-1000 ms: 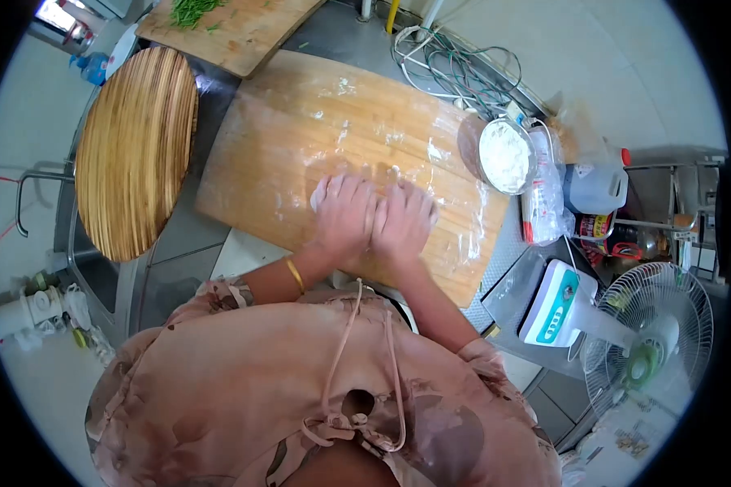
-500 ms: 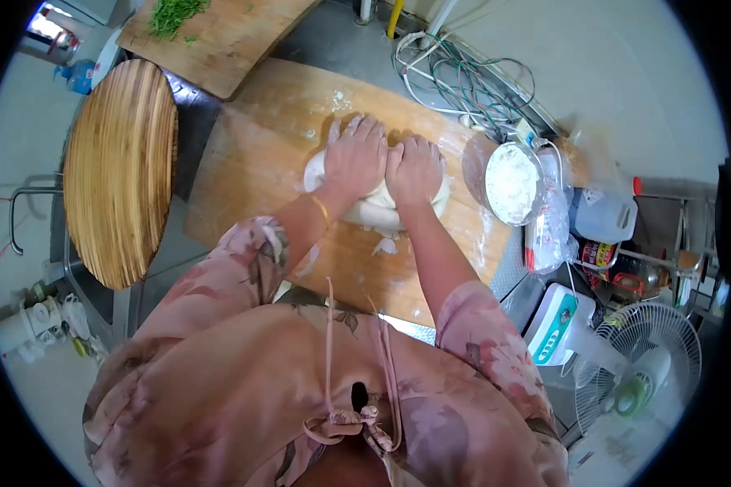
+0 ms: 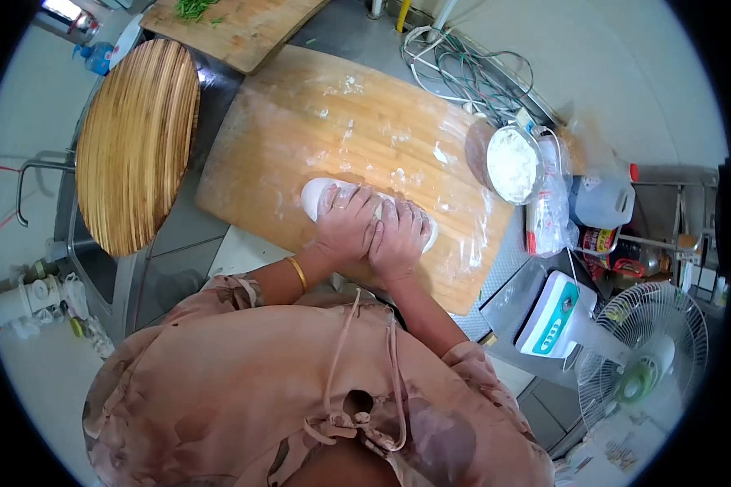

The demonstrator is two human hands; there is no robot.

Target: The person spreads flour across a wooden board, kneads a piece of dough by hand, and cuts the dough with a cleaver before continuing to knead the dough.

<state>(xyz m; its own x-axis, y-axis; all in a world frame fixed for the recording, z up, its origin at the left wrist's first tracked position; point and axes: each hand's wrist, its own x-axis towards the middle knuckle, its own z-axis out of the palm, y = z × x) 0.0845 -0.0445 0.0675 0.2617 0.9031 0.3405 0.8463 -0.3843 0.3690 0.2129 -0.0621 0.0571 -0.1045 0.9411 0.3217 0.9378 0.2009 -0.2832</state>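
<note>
A white roll of dough (image 3: 316,200) lies across the near half of a floured wooden board (image 3: 300,105). My left hand (image 3: 348,225) has its fingers curled over the dough's left part, with a gold bangle at the wrist. Close beside it, my right hand (image 3: 399,235) is wrapped over the right part, its fingers bent onto the dough. The two hands touch at the thumbs. Most of the dough's middle is hidden under them. A bowl of white flour (image 3: 512,164) stands at the board's right edge.
A round striped wooden lid (image 3: 136,146) is at the left. Behind it lies a second board (image 3: 235,28) with chopped greens (image 3: 193,8). Coiled cables (image 3: 463,69) rest at the back. To the right are a plastic jug (image 3: 603,199), a white scale (image 3: 549,315) and a fan (image 3: 646,349).
Since half a second ago both hands have drawn back toward my body with the dough, which now looks like a narrower roll. The fingers have curled in, and the camera view has shifted.
</note>
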